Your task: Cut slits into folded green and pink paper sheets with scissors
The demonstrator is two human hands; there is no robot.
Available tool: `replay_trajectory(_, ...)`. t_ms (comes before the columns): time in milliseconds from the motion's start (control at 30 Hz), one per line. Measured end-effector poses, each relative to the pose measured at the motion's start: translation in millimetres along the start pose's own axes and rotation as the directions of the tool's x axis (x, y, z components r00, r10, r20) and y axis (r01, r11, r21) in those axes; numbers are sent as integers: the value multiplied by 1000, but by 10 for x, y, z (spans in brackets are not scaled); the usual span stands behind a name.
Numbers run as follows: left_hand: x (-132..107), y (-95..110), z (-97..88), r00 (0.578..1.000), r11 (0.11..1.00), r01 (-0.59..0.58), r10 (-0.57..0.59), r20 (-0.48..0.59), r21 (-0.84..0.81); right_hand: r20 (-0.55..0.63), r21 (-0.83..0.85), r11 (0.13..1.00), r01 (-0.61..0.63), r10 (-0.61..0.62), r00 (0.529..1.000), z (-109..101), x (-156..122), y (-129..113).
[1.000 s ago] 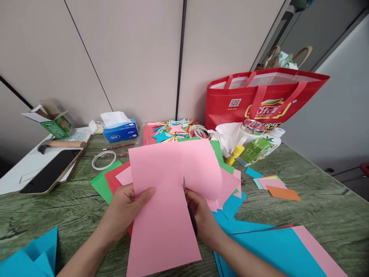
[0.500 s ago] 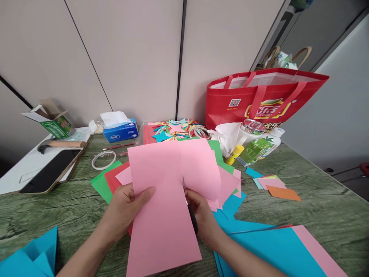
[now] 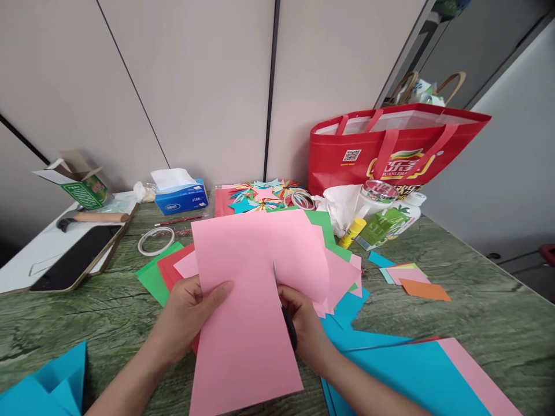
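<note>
My left hand (image 3: 191, 309) pinches the left edge of a pink paper sheet (image 3: 243, 341), thumb on top and fingers behind it. In my right hand (image 3: 303, 323) is a pair of scissors (image 3: 288, 328) with black handles, and its blades sit in a long cut running up the sheet. The strip right of the cut curls away over my right hand. Part of the blades and most of the right fingers are hidden. Beneath and behind lie green paper (image 3: 158, 271), red paper (image 3: 167, 268) and more pink pieces (image 3: 342, 271).
Blue sheets (image 3: 390, 370) lie at front right, folded blue paper (image 3: 47, 381) at front left. Behind stand a tissue box (image 3: 182, 199), tape roll (image 3: 156, 241), glue stick (image 3: 352, 233) and red bag (image 3: 338, 162). A phone (image 3: 78, 257) and hammer (image 3: 99, 216) rest at left.
The scissors have moved very slightly up the pink sheet, and the strip right of the cut curls a little more. My left hand keeps its place.
</note>
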State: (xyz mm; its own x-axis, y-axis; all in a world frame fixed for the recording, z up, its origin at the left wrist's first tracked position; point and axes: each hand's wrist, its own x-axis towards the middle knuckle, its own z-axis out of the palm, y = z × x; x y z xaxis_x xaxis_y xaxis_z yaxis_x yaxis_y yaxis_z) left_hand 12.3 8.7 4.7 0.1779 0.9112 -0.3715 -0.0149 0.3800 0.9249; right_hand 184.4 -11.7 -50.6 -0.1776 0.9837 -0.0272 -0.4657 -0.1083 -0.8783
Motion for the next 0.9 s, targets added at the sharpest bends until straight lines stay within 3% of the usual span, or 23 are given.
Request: replay_trajectory(900,-20,-3,34,1000,1000,12,-12,12,-5,-50,-36,999,-18,16,999,17,-1,-29)
